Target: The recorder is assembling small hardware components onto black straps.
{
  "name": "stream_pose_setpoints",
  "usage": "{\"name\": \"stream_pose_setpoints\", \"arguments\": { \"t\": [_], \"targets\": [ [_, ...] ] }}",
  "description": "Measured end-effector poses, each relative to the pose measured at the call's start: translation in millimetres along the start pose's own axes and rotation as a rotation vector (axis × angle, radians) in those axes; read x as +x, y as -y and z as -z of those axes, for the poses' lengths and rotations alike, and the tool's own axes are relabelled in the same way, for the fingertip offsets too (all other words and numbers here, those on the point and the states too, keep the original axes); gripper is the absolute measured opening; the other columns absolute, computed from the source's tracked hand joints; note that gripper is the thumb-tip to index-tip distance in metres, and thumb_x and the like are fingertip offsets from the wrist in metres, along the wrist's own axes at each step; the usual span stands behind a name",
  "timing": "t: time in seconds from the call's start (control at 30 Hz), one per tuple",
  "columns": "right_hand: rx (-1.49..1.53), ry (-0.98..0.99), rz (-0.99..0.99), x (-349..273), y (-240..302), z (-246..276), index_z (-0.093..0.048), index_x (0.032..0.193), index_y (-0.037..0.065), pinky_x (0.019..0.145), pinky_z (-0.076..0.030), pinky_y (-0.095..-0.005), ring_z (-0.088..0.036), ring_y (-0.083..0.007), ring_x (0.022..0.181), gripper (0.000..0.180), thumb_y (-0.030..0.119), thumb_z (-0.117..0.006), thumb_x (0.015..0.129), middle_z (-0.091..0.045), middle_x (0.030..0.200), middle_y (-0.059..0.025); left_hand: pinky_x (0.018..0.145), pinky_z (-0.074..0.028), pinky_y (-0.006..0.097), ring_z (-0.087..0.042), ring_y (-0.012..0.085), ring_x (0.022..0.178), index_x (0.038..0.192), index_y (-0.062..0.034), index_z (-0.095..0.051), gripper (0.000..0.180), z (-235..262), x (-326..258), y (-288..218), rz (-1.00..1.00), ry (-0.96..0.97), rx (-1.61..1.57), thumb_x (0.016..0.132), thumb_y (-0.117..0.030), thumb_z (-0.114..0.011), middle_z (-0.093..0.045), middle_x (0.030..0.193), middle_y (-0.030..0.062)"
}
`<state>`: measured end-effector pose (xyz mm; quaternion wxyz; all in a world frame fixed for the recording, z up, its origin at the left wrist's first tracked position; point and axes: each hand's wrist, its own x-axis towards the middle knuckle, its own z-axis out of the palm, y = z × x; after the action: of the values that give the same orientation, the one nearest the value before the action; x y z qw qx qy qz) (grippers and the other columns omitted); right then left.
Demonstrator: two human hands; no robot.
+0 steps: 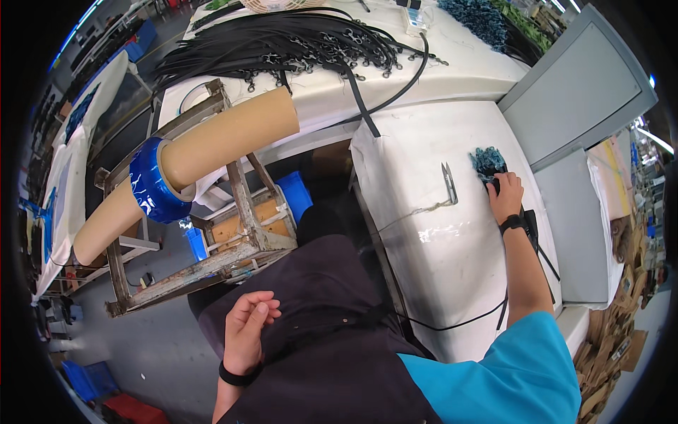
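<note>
My right hand [506, 196], wearing a black band at the wrist, reaches onto the white-covered table [424, 283]. Its fingers are bent around something dark at the near edge of a small teal-blue pile [487, 161]; what exactly they grip is too small to make out. Left of that pile lies a pair of metal thread snips [450, 184], with a thin string [424, 210] trailing from it toward the table's left edge. My left hand [248, 325] hovers over my dark apron [304, 311], its fingers curled in loosely, with nothing seen in them.
Black straps with metal hooks [282, 53] are heaped on the far table. Left, a cardboard tube [233, 127] carrying a blue tape roll [152, 180] rests across a worn metal frame [244, 205]. Grey panels [579, 78] border the right side. Blue bins [88, 379] stand on the floor.
</note>
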<state>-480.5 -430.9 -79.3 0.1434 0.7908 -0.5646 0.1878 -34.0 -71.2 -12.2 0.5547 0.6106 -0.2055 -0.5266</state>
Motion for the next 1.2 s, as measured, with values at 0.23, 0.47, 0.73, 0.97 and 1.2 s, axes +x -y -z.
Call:
{"name": "stream_pose_setpoints", "arguments": {
  "t": [0.23,0.47,0.73,0.97,1.2],
  "targets": [
    [0.115,-0.057,-0.081,12.0,2.4,-12.0,-0.058,0.088,0.006,0.075,-0.041,-0.0418,-0.052,-0.0294,0.091,0.021,0.019,-0.069,0.076,-0.055,0.092,-0.0085,0.074,-0.043,0.023,-0.058,0.0102,0.082,0.110,-0.0015,-0.055,0.023,1.3,-0.3,3.7,-0.004,0.016,0.016,0.094,-0.016,-0.051,-0.063,0.095,0.0055],
    [0.002,0.023,-0.306,31.9,26.3,-14.1,-0.058,0.088,0.006,0.077,-0.040,-0.0450,-0.051,-0.0282,0.091,0.027,0.027,-0.071,0.076,-0.055,0.091,-0.0063,0.075,-0.043,0.023,-0.059,0.0108,0.082,0.108,-0.0007,-0.058,0.022,2.2,1.8,3.3,-0.008,-0.009,-0.020,0.092,-0.015,-0.053,-0.064,0.094,0.0068],
    [-0.020,-0.041,-0.192,21.4,16.7,-29.3,-0.049,0.120,0.011,0.091,-0.035,-0.0483,-0.040,-0.0334,0.117,0.047,0.024,-0.068,0.079,-0.044,0.127,-0.0123,0.075,-0.044,0.023,-0.059,0.0110,0.083,0.109,-0.0008,-0.057,0.021,11.8,2.1,7.1,0.017,-0.010,-0.039,0.092,-0.013,-0.054,-0.064,0.096,0.0069],
    [-0.018,-0.091,-0.149,39.4,55.9,-26.6,-0.048,0.118,0.009,0.092,-0.033,-0.0484,-0.038,-0.0322,0.119,0.045,0.021,-0.068,0.079,-0.042,0.129,-0.0120,0.074,-0.045,0.023,-0.059,0.0124,0.084,0.110,-0.0002,-0.056,0.021,18.9,-0.6,5.7,0.000,-0.003,-0.009,0.093,-0.011,-0.051,-0.063,0.097,0.0084],
    [0.630,-0.030,0.275,123.5,181.6,42.2,-0.061,0.092,0.001,0.074,-0.044,-0.0338,-0.055,-0.0280,0.083,0.013,0.010,-0.062,0.082,-0.058,0.089,-0.0135,0.076,-0.046,0.024,-0.059,0.0121,0.086,0.111,0.0005,-0.056,0.022,24.2,2.8,7.5,-0.009,0.010,-0.019,0.093,-0.012,-0.051,-0.063,0.099,0.0088]
  ]
}}
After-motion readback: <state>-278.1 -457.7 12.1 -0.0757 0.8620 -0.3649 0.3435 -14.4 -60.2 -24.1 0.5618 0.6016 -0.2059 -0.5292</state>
